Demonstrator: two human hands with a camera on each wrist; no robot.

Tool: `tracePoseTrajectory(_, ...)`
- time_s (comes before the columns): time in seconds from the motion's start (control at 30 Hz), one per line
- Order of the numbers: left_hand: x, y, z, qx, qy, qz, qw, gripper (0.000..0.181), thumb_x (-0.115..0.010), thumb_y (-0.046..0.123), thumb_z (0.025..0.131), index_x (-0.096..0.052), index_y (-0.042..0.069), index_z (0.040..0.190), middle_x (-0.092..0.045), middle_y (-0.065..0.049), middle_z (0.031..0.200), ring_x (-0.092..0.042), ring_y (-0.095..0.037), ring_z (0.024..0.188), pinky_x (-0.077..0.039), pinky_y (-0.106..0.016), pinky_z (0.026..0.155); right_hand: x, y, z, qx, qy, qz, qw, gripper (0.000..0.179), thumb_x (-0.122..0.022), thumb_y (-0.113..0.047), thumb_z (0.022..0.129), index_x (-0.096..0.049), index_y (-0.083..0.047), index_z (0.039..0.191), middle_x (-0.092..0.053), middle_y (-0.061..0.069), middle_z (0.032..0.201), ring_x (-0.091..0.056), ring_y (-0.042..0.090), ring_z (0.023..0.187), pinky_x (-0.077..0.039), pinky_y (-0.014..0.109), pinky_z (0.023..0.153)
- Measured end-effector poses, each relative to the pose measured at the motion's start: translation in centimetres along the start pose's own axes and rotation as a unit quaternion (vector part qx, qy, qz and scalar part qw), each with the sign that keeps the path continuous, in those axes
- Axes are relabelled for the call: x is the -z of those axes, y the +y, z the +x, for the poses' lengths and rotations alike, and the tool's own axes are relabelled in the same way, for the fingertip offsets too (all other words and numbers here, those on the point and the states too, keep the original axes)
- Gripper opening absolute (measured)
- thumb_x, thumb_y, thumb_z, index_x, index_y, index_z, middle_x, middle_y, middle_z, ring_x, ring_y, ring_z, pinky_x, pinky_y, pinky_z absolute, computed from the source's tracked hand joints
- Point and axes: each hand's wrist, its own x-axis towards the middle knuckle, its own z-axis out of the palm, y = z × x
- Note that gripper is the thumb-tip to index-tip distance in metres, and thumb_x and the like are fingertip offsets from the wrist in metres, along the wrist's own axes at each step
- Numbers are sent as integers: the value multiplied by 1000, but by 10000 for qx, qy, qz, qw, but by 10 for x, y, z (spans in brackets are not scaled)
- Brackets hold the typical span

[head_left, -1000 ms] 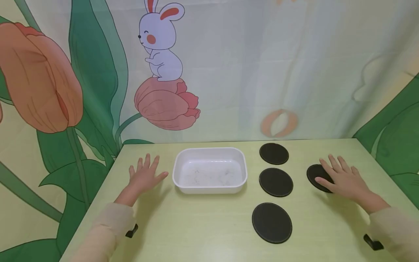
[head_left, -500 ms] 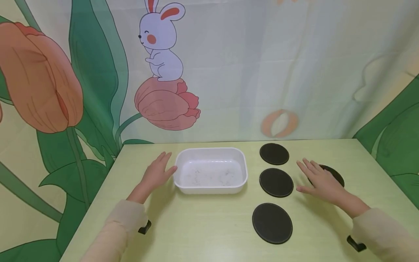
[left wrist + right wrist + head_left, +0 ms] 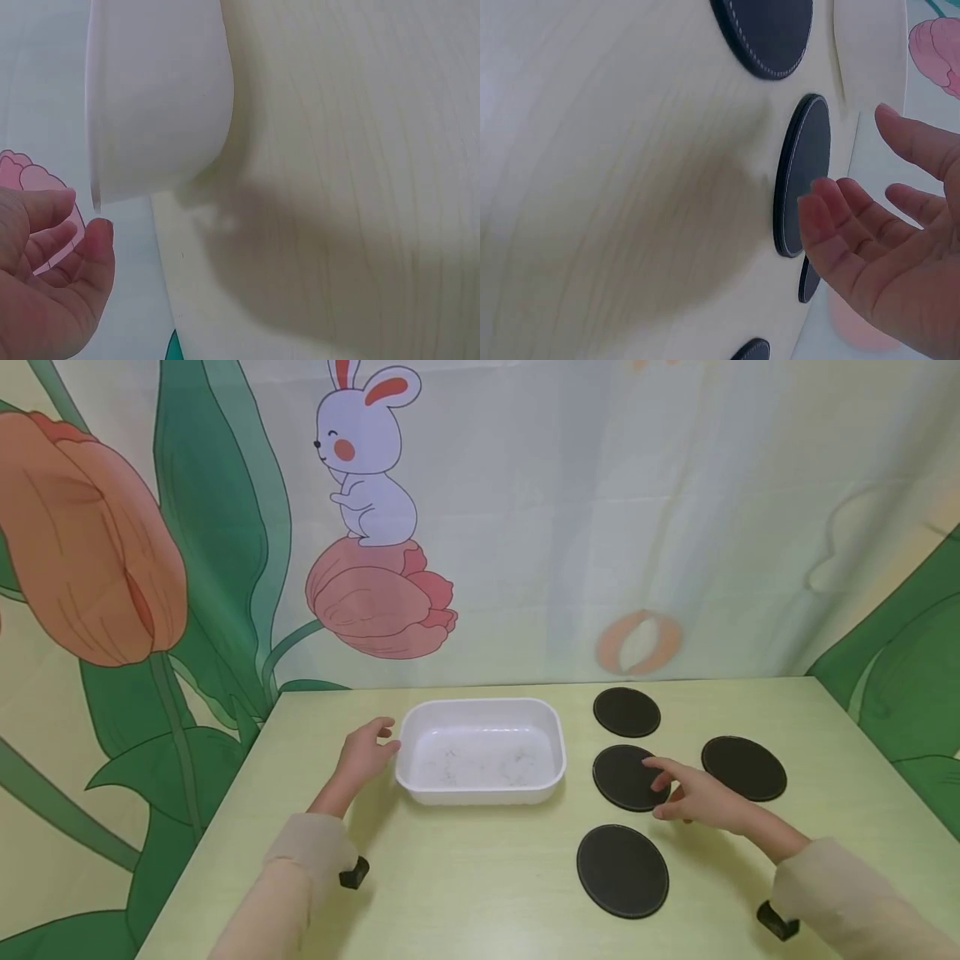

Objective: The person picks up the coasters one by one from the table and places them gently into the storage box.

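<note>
Nearest, one black disc [image 3: 622, 871] lies on the pale table [image 3: 450, 877], right of the white tray [image 3: 480, 796] and closer than it. Now the right hand [image 3: 705, 795], fingers loosely bent, thumb parted, nothing in its grip, hovers at the middle disc [image 3: 621, 777], right of the tray! Further right sits the side disc [image 3: 745, 768]. At the tray's left end, the left hand [image 3: 362, 760], fingers softly curled, thumb apart, holding nothing, just beside the rim. Beyond, the far disc [image 3: 627, 712], right of the tray's back edge; behind the tray, a rabbit-printed curtain [image 3: 525, 527].
</note>
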Motion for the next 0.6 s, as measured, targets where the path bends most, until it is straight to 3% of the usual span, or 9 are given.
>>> tracePoseTrajectory(0.23, -4, -3, 2, 284, -153, -700, 9970, 43, -55, 9, 86, -43, 1, 126, -54, -20, 112, -58, -26, 89, -53, -27, 64, -15, -3, 4, -113, -577, 825, 9949, 57, -64, -10, 78, -36, 3, 125, -47, 21, 100, -50, 17, 67, -46, 33, 53)
tracePoseTrajectory(0.6, -7, -3, 6, 772, -388, -1244, 9885, 42, -54, 7, 86, -42, 3, 126, -52, -19, 110, -55, -24, 89, -52, -28, 69, -30, -3, 10, -462, -896, 986, 9900, 46, -67, -8, 74, -46, 4, 114, -47, 11, 87, -42, 13, 56, -37, 24, 46)
